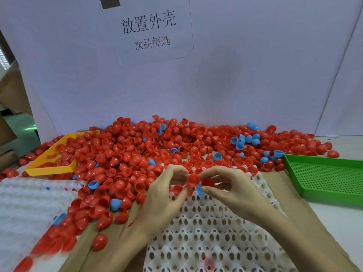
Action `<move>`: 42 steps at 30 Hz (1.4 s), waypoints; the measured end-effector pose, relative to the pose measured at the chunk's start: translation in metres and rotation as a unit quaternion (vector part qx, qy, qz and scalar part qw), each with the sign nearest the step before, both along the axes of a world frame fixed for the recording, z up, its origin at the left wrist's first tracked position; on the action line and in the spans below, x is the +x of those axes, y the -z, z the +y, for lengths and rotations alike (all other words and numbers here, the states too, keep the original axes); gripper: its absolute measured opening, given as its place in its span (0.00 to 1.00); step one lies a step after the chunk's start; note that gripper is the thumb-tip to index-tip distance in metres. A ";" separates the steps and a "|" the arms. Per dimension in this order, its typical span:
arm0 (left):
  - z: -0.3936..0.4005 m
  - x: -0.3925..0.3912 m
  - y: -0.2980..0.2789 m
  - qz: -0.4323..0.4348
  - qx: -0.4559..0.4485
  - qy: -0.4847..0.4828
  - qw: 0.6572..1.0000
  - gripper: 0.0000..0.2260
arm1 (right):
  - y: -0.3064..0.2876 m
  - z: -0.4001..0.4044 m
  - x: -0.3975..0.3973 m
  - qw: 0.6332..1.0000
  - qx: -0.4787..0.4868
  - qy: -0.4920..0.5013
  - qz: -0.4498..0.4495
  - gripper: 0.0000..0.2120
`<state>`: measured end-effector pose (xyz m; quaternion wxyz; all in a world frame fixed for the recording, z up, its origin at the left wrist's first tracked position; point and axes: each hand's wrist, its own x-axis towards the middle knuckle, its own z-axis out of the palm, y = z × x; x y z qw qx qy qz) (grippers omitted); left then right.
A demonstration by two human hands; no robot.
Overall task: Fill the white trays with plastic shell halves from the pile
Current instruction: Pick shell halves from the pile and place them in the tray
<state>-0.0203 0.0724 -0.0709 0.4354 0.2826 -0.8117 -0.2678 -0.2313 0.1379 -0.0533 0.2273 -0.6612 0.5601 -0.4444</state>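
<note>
Plastic: red shell halves (193, 179) judged light, stiff, slick; best pinched at rims.
Grip: left hand (167, 195) and right hand (233, 189) each pinched on halves, above white tray (206, 232).

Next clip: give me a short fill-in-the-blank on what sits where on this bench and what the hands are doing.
1. The perforated tray at the right edge of the bench is ____ in colour.
2. The tray half buried in the pile on the left is ____.
3. Most shell halves in the pile are red; the few others are ____.
4. Both hands, left hand and right hand, pinch red shell halves above the ____ tray with holes.

Missing words: green; yellow; blue; white
</note>
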 end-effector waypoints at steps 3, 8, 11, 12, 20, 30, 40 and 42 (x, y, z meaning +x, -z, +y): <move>0.000 0.004 -0.002 -0.014 0.003 0.003 1.000 0.16 | 0.003 -0.001 0.002 1.000 -0.008 -0.003 0.003 0.15; 0.001 0.003 -0.002 -0.007 0.003 -0.003 1.000 0.11 | 0.004 0.001 0.004 1.000 -0.024 -0.006 -0.010 0.14; 0.000 0.002 0.000 -0.001 0.047 -0.013 0.999 0.07 | 0.001 0.002 0.007 0.999 -0.031 -0.027 -0.027 0.10; -0.001 0.002 0.000 -0.004 0.056 -0.013 0.998 0.06 | 0.000 0.003 0.008 0.999 -0.035 -0.033 -0.024 0.10; 0.002 0.001 -0.001 -0.028 0.100 0.067 0.992 0.09 | 0.000 0.004 0.012 0.998 -0.021 -0.015 -0.051 0.05; 0.000 0.004 -0.001 -0.084 0.070 0.031 0.993 0.07 | -0.009 0.002 -0.017 0.989 0.017 0.130 -0.066 0.03; -0.004 0.005 0.008 -0.168 -0.008 0.047 0.985 0.05 | 0.003 -0.004 -0.035 0.959 0.113 0.197 0.170 0.13; -0.006 0.006 0.011 -0.183 -0.023 0.060 0.981 0.05 | 0.005 -0.006 -0.035 0.959 0.107 0.188 0.181 0.12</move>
